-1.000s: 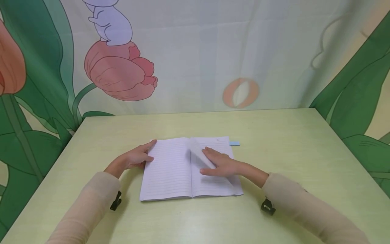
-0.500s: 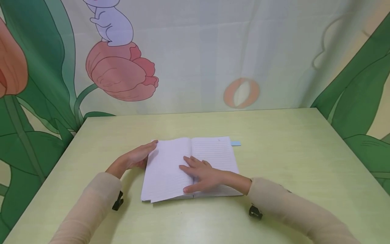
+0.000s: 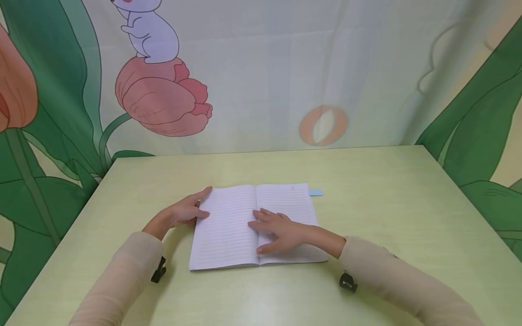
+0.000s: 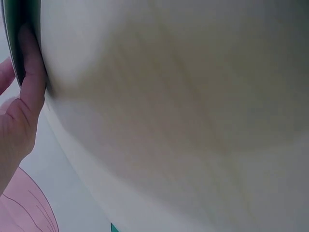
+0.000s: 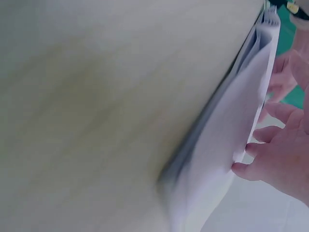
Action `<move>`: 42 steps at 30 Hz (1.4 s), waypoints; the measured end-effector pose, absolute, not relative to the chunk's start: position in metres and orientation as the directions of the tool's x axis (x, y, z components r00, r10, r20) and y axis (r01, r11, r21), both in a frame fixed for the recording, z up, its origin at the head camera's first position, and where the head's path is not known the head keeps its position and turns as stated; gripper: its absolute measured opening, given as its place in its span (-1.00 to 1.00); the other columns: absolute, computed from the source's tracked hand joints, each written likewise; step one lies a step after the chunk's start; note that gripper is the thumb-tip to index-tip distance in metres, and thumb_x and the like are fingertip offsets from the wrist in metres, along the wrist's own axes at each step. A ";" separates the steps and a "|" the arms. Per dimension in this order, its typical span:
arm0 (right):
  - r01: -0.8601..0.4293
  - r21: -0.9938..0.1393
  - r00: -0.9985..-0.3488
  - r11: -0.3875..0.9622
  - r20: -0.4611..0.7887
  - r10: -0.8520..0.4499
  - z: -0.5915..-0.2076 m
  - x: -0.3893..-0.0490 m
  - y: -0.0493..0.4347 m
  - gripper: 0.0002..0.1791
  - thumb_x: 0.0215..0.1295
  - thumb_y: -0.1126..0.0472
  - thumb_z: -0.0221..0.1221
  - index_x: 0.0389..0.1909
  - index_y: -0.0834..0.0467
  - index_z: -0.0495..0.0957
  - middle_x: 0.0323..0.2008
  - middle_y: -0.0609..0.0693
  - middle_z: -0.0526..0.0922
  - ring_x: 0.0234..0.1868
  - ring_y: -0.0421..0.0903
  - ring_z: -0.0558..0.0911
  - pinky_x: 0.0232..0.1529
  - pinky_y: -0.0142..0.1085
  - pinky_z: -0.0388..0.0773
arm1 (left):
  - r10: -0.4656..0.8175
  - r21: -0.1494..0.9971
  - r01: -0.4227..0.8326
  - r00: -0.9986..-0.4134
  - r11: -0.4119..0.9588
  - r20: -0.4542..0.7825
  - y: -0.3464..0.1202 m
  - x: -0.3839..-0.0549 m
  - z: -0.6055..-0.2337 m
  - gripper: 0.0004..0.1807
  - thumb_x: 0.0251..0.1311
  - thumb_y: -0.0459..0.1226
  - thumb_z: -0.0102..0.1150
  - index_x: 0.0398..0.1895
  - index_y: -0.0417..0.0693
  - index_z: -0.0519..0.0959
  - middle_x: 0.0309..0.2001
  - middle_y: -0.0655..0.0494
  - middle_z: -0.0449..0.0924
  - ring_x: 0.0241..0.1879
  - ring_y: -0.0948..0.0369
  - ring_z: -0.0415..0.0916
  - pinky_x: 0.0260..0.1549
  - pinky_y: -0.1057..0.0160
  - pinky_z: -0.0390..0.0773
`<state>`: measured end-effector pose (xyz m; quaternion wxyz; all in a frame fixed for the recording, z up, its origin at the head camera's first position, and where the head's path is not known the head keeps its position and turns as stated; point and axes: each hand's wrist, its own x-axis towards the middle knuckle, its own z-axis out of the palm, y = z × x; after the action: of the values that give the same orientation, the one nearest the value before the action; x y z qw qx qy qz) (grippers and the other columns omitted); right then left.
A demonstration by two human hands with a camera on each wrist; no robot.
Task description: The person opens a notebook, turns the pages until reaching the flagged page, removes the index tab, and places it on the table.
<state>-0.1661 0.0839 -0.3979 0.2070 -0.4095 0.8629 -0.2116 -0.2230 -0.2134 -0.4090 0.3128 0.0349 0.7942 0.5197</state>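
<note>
An open notebook (image 3: 226, 242) with lined white pages lies on the table. My left hand (image 3: 183, 211) grips its left edge, the thumb on top of the left page and other fingers underneath. In the left wrist view, a finger of the left hand (image 4: 30, 92) reaches in at the notebook's edge. My right hand (image 3: 283, 232) rests across the centre fold with its fingers spread. The right wrist view shows fingertips of the right hand (image 5: 285, 150) at the surface of the pages (image 5: 231, 121).
A light blue tab (image 3: 316, 193) sticks out at the notebook's upper right edge. The pale table (image 3: 387, 194) meets a hanging cloth (image 3: 253, 90) printed with tulips and a white animal. Black straps (image 3: 348, 282) show beneath both sleeves.
A leaf has been turned from right to left and now lies flat. The left thumb has come over the left page; the right hand swept left, then shifted slightly back right.
</note>
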 end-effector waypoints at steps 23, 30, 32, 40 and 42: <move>-0.425 -0.352 -0.842 0.834 -0.184 -0.507 -0.413 -0.219 0.155 -0.17 0.27 -0.04 0.03 0.35 0.38 -0.05 0.35 0.33 -0.09 0.36 0.21 -0.13 0.14 0.28 -0.15 | 0.376 0.840 -0.289 -0.793 0.460 -0.479 -0.213 -0.223 -0.407 -0.19 0.23 -0.48 -0.05 0.44 0.08 -0.19 0.37 -0.21 -0.24 -0.18 0.05 0.40 -0.28 0.20 0.48; -0.385 -0.366 -0.861 0.847 -0.190 -0.473 -0.411 -0.222 0.157 -0.17 0.28 0.02 0.04 0.34 0.44 -0.10 0.34 0.33 -0.07 0.36 0.20 -0.12 0.14 0.29 -0.18 | 0.376 0.836 -0.286 -0.792 0.468 -0.481 -0.212 -0.222 -0.404 -0.19 0.24 -0.48 -0.06 0.44 0.07 -0.20 0.35 -0.22 -0.20 -0.19 0.05 0.40 -0.29 0.20 0.48; -0.383 -0.368 -0.861 0.847 -0.188 -0.472 -0.411 -0.222 0.156 -0.17 0.28 0.03 0.04 0.33 0.44 -0.11 0.34 0.33 -0.07 0.36 0.20 -0.11 0.14 0.29 -0.18 | 0.374 0.834 -0.286 -0.792 0.471 -0.483 -0.212 -0.222 -0.404 -0.19 0.24 -0.48 -0.06 0.44 0.07 -0.20 0.33 -0.22 -0.17 -0.21 0.05 0.41 -0.30 0.20 0.48; -0.366 -0.375 -0.867 0.852 -0.195 -0.458 -0.412 -0.222 0.154 -0.16 0.28 0.04 0.06 0.35 0.42 -0.12 0.36 0.27 -0.05 0.37 0.16 -0.13 0.16 0.27 -0.21 | 0.374 0.833 -0.285 -0.791 0.475 -0.484 -0.212 -0.222 -0.405 -0.19 0.24 -0.48 -0.06 0.44 0.07 -0.20 0.31 -0.21 -0.14 -0.24 0.07 0.42 -0.32 0.21 0.48; -0.364 -0.373 -0.869 0.854 -0.195 -0.456 -0.413 -0.222 0.154 -0.16 0.28 0.04 0.06 0.35 0.42 -0.12 0.36 0.27 -0.05 0.37 0.16 -0.12 0.16 0.27 -0.21 | 0.376 0.836 -0.285 -0.792 0.470 -0.481 -0.212 -0.222 -0.406 -0.19 0.24 -0.49 -0.06 0.44 0.07 -0.20 0.32 -0.21 -0.15 -0.24 0.07 0.42 -0.32 0.20 0.48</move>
<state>-0.2216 0.1541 -0.4126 0.1394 -0.2151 0.9526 -0.1642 -0.2220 -0.2125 -0.4055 0.3215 0.0286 0.7946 0.5142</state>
